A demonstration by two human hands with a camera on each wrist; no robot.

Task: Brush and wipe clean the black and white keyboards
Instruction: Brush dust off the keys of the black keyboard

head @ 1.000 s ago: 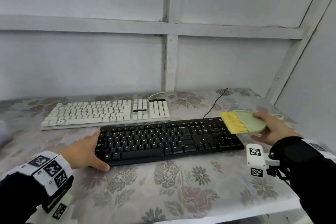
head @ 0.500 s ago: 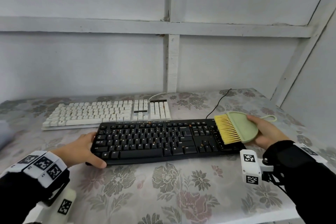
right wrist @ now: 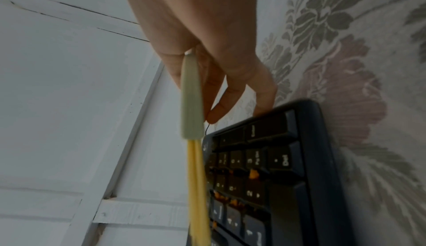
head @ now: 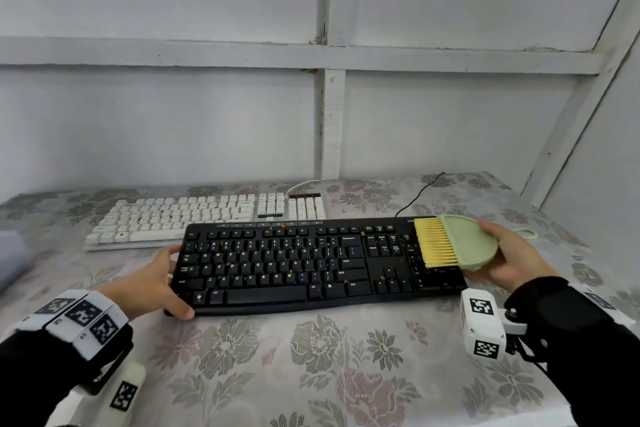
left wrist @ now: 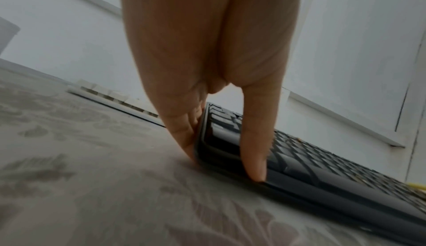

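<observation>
- In the head view the black keyboard (head: 311, 263) lies across the middle of the flowered tablecloth (head: 346, 357), with the white keyboard (head: 194, 215) just beyond it, toward the far left.
- The left hand (head: 152, 282) grips the black keyboard's left end, thumb on the near corner and fingers round the far side of that end.
- The left wrist view adds what the head view hides: the fingers (left wrist: 184, 131) press flat against the end wall of the black keyboard (left wrist: 299, 159), while the thumb rests on its near rim.
- The right hand (head: 509, 260) holds the brush (head: 460, 244), a green half-round body with yellow bristles (head: 434, 243) pointing left over the number pad.
- The right wrist view shows the brush (right wrist: 191, 95) edge-on, pinched between thumb and fingers, its bristles (right wrist: 198, 186) hanging just above the keys. Whether they touch cannot be told.
- Only that view shows orange crumbs (right wrist: 253, 174) lodged between the number-pad keys; in the head view they are tiny specks.
- A black cable (head: 420, 192) runs from the far right of the black keyboard toward the wall, and a white cable (head: 299, 184) loops behind the white one.
- Against 0.5 s ago, the brush has moved left, so that its bristles lie farther over the number pad; 1 s ago they only reached the keyboard's right edge.
- The left hand keeps its grip on the same end.
</observation>
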